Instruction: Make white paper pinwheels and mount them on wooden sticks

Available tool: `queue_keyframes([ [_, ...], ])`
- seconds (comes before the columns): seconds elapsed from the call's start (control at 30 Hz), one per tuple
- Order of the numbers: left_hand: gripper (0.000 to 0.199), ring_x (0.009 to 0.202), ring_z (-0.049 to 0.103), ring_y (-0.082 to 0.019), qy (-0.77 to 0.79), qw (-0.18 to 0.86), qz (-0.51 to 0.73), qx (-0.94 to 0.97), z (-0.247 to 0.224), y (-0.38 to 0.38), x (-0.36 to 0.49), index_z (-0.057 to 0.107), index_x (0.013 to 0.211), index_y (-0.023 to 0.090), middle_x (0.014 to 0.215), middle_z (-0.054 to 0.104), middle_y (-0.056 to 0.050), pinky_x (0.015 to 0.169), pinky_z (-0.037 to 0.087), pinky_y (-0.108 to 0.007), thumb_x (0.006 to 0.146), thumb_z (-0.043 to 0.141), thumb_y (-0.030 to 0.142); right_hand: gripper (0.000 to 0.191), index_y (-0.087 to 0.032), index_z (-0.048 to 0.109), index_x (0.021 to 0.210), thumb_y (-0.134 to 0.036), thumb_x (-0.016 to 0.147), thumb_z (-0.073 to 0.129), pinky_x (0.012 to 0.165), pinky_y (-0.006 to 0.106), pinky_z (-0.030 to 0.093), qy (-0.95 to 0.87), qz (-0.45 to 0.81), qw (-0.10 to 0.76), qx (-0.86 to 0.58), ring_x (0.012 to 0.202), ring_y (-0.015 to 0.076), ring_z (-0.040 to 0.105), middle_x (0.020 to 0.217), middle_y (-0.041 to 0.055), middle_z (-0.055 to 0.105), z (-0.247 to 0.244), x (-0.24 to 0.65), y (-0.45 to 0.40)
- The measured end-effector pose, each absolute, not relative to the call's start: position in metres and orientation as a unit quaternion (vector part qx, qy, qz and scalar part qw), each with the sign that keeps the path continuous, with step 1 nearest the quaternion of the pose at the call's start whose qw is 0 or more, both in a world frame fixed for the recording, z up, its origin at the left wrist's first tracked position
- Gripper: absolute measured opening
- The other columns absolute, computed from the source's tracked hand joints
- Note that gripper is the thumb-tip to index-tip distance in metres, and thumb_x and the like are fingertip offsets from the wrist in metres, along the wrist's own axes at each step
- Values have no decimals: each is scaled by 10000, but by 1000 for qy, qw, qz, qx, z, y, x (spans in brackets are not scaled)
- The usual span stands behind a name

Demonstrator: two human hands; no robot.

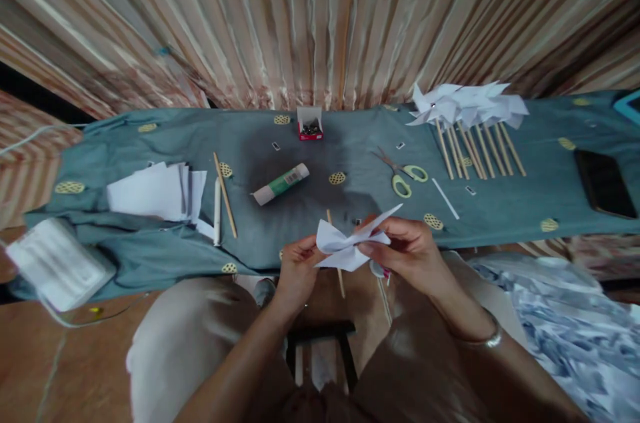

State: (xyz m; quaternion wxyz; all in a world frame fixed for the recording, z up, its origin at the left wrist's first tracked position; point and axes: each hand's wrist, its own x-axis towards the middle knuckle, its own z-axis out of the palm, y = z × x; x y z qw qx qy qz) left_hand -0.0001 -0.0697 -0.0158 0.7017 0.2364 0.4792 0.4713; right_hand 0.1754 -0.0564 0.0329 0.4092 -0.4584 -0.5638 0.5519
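A white paper pinwheel [345, 249] is held between both hands just off the table's front edge. My left hand [299, 271] pinches its left side, fingers closed. On the right, my right hand [407, 251] has thumb and fingers closed on the folded paper near its centre. A thin wooden stick [341, 284] shows above and below the paper; whether it is joined to the paper is hidden. Several finished pinwheels on sticks [470, 106] lie together at the back right. Nearer the hands are green-handled scissors [403, 176] and a thin white strip [445, 199].
The green cloth-covered table [250, 243] carries a glue tube [281, 184], an open red box of small metal pieces [311, 127], stacked white paper [150, 191], a wooden stick [226, 196], a white rod [217, 213], a white box [63, 264] and a black phone [605, 183].
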Motion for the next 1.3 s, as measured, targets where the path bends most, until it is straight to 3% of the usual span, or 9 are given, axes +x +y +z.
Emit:
queue_keyframes([
  [0.17, 238, 682, 685, -210, 475, 735, 444, 190, -4, -72, 1, 753, 637, 204, 620, 720, -16, 653, 535, -288, 492, 891, 334, 40, -231, 751, 831, -218, 814, 717, 652, 250, 559, -666, 422, 432, -438, 721, 138, 689, 800, 12, 760, 32, 166, -59],
  [0.3, 293, 625, 667, -194, 461, 753, 447, 145, 1, -70, 5, 736, 596, 203, 564, 689, -8, 629, 543, -285, 434, 925, 358, 99, -236, 728, 878, -157, 823, 704, 674, 279, 579, -691, 363, 459, -425, 758, 149, 700, 832, 20, 758, 34, 161, -59],
  [0.5, 341, 508, 580, -89, 466, 742, 471, 98, 0, -69, 4, 715, 545, 180, 539, 668, 23, 545, 490, -195, 349, 964, 305, 222, -241, 696, 1020, -99, 858, 639, 698, 357, 566, -752, 278, 456, -387, 756, 169, 697, 841, 27, 747, 39, 164, -59],
  [0.67, 314, 488, 570, -108, 473, 741, 461, 122, 2, -72, 2, 703, 533, 187, 507, 647, 25, 524, 480, -218, 389, 948, 319, 388, -222, 625, 1179, -40, 836, 629, 742, 387, 564, -789, 206, 456, -356, 823, 185, 695, 909, 50, 751, 39, 165, -62],
  [1.03, 246, 585, 651, -186, 504, 723, 439, 174, -7, -74, 1, 680, 537, 198, 584, 697, -15, 591, 529, -288, 457, 882, 313, 385, -253, 609, 1228, -127, 864, 608, 760, 391, 570, -807, 165, 417, -384, 878, 211, 685, 971, 51, 760, 44, 168, -64],
  [1.3, 228, 490, 553, -111, 513, 712, 457, 145, -5, -71, 1, 682, 501, 200, 514, 641, 34, 571, 496, -242, 391, 883, 193, 365, -243, 599, 1224, -123, 880, 601, 731, 386, 571, -805, 148, 428, -384, 871, 211, 691, 937, 63, 759, 44, 167, -64],
])
